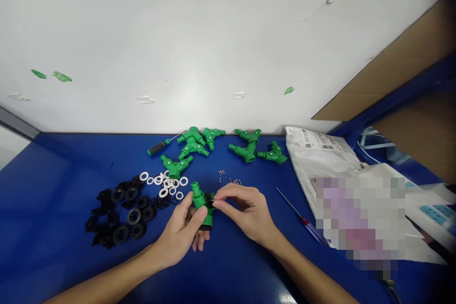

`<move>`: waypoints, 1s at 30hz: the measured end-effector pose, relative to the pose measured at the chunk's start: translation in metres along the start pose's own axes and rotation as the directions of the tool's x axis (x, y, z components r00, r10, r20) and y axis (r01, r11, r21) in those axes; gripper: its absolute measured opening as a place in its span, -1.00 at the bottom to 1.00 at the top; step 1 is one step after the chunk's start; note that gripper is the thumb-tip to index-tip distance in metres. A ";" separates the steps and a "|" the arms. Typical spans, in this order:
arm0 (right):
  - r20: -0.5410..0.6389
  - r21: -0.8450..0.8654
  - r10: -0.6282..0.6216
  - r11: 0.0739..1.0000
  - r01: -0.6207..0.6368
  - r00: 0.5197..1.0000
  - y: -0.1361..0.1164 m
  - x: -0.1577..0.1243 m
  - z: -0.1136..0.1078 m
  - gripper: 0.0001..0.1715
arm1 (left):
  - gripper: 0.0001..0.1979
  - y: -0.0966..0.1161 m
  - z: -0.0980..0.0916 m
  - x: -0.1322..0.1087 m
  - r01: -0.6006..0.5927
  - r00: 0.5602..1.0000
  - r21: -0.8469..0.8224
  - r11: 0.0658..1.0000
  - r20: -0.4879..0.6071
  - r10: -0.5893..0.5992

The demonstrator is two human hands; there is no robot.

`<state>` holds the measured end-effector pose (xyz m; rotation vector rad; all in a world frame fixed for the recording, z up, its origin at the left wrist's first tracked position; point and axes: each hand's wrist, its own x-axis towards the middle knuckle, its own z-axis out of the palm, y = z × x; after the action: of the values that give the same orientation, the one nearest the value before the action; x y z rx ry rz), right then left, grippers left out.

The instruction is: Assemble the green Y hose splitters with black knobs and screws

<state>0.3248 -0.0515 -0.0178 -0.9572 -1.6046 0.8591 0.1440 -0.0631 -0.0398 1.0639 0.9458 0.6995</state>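
Note:
In the head view, my left hand (187, 225) is closed around a green Y-shaped hose splitter (198, 202). The splitter has a black knob (209, 200) on its side and a black ring at its lower end. Thumb and forefinger of my right hand (245, 206) pinch a small, thin metal screw (214, 200) against the black knob; its tip is hidden. Loose screws (233, 181) lie just beyond my right hand. White washers (173, 183) and small black O-rings (164, 202) are spread left of the splitter.
Black rings and knobs (121, 233) form a pile at left. Several green splitters (245, 152) stand along the wall, near a green-black screwdriver (158, 146). A purple-handled screwdriver (313, 230) lies at right, beside a white plastic bag (302, 152). The white wall (199, 57) bounds the blue table (53, 190).

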 end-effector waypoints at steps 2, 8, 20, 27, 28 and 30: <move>-0.002 -0.027 0.016 0.999 -0.016 1.000 0.000 0.000 0.001 -0.85 | -0.44 0.000 0.000 -0.001 -0.006 1.000 0.007 1.000 0.000 0.006; -0.006 -0.067 0.064 0.996 -0.064 0.998 0.002 -0.002 0.001 -0.81 | -0.49 -0.003 -0.001 -0.002 -0.017 1.000 0.018 1.000 0.006 0.017; 0.065 -0.093 0.021 0.996 -0.015 0.998 -0.003 0.000 -0.006 -0.89 | -0.46 0.000 0.000 -0.001 -0.015 1.000 0.025 1.000 0.011 0.014; 0.124 -0.140 -0.034 0.989 0.052 0.992 -0.003 0.001 -0.009 -0.86 | -0.47 -0.002 -0.001 -0.002 -0.022 1.000 0.045 0.999 0.010 0.022; 0.126 -0.147 -0.039 0.988 0.057 0.991 -0.004 0.001 -0.009 -0.86 | -0.48 -0.002 -0.001 -0.002 -0.026 1.000 0.050 0.998 0.010 0.025; 0.125 -0.163 -0.048 0.984 0.068 0.991 -0.004 0.001 -0.009 -0.83 | -0.49 -0.003 -0.001 -0.003 -0.033 0.999 0.063 0.997 0.009 0.033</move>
<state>0.3325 -0.0520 -0.0125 -0.9856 -1.8225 0.7629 0.1422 -0.0659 -0.0418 1.1389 0.9504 0.6958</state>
